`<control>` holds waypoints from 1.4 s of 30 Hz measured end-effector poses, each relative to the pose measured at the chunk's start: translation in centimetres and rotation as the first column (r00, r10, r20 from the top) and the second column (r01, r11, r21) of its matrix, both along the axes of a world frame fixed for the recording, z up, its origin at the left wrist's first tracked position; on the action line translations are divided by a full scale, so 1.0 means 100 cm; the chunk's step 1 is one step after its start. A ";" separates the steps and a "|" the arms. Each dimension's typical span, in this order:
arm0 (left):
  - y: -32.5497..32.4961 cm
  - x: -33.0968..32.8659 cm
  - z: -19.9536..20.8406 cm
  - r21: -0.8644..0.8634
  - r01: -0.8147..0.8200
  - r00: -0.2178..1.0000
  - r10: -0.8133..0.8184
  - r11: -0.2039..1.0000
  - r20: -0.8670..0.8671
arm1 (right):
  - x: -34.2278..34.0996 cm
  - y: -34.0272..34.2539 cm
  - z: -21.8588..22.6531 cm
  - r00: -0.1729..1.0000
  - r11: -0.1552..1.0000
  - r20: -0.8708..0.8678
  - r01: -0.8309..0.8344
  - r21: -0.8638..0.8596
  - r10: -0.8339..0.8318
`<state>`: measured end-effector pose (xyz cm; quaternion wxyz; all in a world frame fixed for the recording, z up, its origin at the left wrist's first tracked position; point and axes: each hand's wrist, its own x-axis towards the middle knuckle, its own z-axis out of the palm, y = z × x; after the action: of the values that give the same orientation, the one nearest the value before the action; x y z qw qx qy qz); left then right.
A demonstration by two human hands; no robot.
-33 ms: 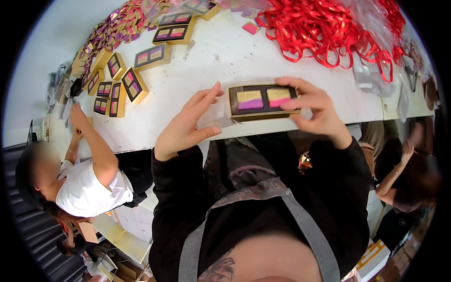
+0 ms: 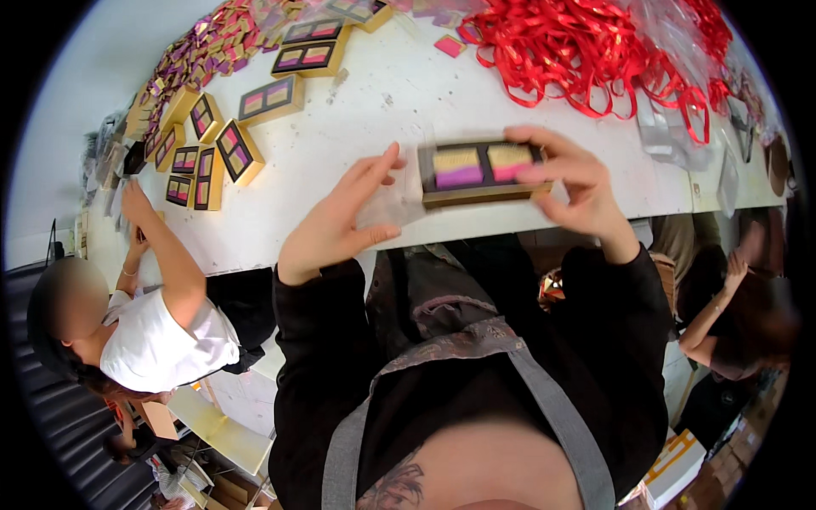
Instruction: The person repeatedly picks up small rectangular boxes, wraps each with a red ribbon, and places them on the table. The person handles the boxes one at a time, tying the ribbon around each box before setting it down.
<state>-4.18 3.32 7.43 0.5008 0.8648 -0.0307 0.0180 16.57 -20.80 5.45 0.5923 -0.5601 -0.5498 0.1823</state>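
A gold box (image 2: 463, 197) with a dark two-part insert is in front of me at the near edge of the table. Behind its front lie a gold-and-purple packet (image 2: 457, 167) and a gold-and-pink packet (image 2: 503, 163). My right hand (image 2: 586, 191) grips the box's right end, fingers over the top and thumb at the near side. To the left of the box, my left hand (image 2: 331, 225) is open, its fingers and thumb spread apart. Something clear and filmy, seemingly a plastic sleeve (image 2: 401, 204), shows between that hand and the box; whether the hand touches it is unclear.
Similar filled boxes (image 2: 272, 98) stand in groups at the left and far left. Beyond them is a heap of small packets (image 2: 208, 51). Red ribbons (image 2: 569, 55) pile up at the back right beside clear plastic (image 2: 663, 140). A co-worker (image 2: 170, 331) is at the left, another person (image 2: 731, 323) at the right.
The box and my right hand have shifted slightly to the right, and the box is a little blurred. My left hand stays open in nearly the same place.
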 end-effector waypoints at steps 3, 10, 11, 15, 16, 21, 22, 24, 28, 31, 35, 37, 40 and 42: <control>0.007 0.009 -0.008 -0.171 0.117 0.991 -0.127 0.978 -0.047 | -0.003 -0.004 0.012 0.884 0.968 0.394 0.228 0.104 -0.251; 0.000 0.016 -0.009 -0.054 -0.111 0.994 0.110 0.992 -0.025 | -0.023 -0.014 0.012 0.671 0.957 0.682 0.200 0.212 -0.292; -0.003 0.018 -0.010 -0.026 -0.119 0.993 0.119 0.993 -0.006 | -0.022 -0.014 0.013 0.686 0.956 0.667 0.190 0.222 -0.291; -0.013 0.022 -0.004 0.169 -0.047 0.997 0.035 0.985 0.076 | 0.002 -0.019 0.013 0.985 1.000 0.175 0.013 -0.010 -0.011; -0.021 0.023 -0.003 0.213 -0.088 0.994 0.073 0.973 0.077 | 0.007 -0.018 0.015 0.992 0.998 0.124 -0.007 -0.063 0.015; -0.053 0.038 -0.023 0.515 -0.201 0.971 0.101 0.833 0.217 | 0.019 -0.008 0.028 0.981 0.974 0.173 -0.048 -0.221 0.088; -0.055 0.040 -0.023 0.411 -0.251 0.961 0.175 0.876 0.213 | 0.019 -0.006 0.029 0.971 0.970 0.219 -0.038 -0.242 0.093; -0.057 0.048 -0.015 0.193 -0.345 0.932 0.311 0.919 0.183 | 0.011 0.003 0.024 0.998 0.996 -0.005 0.054 -0.070 -0.055; -0.059 0.058 -0.036 -0.231 -0.272 0.908 0.328 0.934 0.261 | -0.026 0.032 -0.008 0.888 0.932 0.308 0.276 0.233 -0.340; -0.070 0.064 -0.042 -0.482 -0.303 0.832 0.475 0.822 0.286 | -0.034 0.049 -0.010 0.779 0.874 0.397 0.421 0.242 -0.485; -0.073 0.055 -0.052 -0.447 -0.398 0.796 0.544 0.801 0.267 | -0.041 0.061 -0.031 0.951 0.952 -0.194 0.269 0.144 -0.240; -0.082 0.053 -0.045 -0.517 -0.432 0.783 0.592 0.739 0.192 | -0.050 0.068 -0.037 0.909 0.947 -0.352 0.287 0.143 -0.223; -0.083 0.052 -0.051 -0.589 -0.407 0.796 0.587 0.699 0.146 | -0.065 0.076 -0.047 0.870 0.926 -0.407 0.356 0.128 -0.278; -0.084 0.051 -0.058 -0.453 -0.409 0.821 0.536 0.792 0.197 | -0.064 0.078 -0.050 0.860 0.928 -0.413 0.362 0.082 -0.299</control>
<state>0.97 -5.10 1.60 0.6304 0.7118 0.1139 0.2880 10.13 -13.01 0.40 0.7550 -0.5499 -0.3275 0.1426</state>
